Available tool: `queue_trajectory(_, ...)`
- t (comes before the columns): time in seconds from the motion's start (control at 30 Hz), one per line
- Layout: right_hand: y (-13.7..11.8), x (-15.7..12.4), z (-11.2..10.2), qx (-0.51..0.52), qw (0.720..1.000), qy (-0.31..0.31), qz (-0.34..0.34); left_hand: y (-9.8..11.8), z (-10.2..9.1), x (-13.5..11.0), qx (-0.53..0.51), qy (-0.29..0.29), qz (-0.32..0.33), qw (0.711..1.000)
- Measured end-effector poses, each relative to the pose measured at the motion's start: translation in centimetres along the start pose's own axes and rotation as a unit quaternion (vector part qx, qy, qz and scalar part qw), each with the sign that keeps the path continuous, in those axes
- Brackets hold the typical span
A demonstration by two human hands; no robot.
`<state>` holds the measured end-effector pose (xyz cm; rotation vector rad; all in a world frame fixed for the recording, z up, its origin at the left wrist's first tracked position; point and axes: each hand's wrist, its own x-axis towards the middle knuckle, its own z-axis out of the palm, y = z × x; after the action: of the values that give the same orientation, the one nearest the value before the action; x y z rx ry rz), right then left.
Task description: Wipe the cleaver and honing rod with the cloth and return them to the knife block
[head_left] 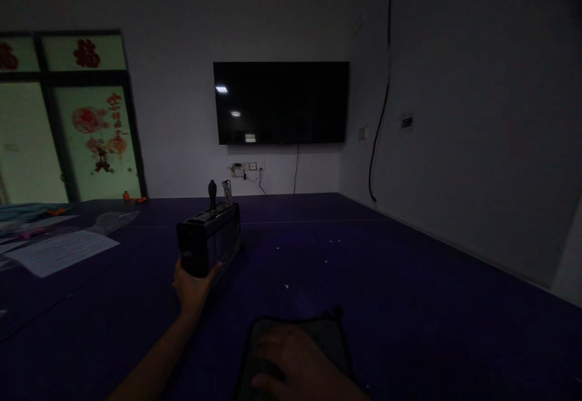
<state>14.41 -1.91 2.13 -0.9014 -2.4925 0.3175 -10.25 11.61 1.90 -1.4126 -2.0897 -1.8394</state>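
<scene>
The room is dim. My left hand (193, 289) reaches forward and grips the near end of a black box-shaped device (210, 237) with two upright knobs or sticks on top; the device rests on the dark purple surface (386, 280). My right hand (295, 364) lies flat, fingers stretched out, on a dark flat pouch or mat (327, 334) at the bottom centre.
A black wall-mounted screen (280, 103) hangs straight ahead above sockets and cables. White sheets of paper (59, 252) and clear plastic lie at the left. A window door with red decorations (97, 140) stands at the far left. A black cable (384, 98) runs down the right wall.
</scene>
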Motion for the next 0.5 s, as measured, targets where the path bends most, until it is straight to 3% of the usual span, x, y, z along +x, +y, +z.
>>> queue_trajectory(0.3,0.06,0.05,-0.06,0.005,1.0,-0.002,0.004,-0.16,-0.22,0.1,-0.041,-0.029,-0.081,0.995)
queue_trajectory(0.5,0.36,0.33,0.03,0.01,0.998,0.041,0.048,-0.15,-0.18,0.23,-0.046,-0.013,-0.078,0.996)
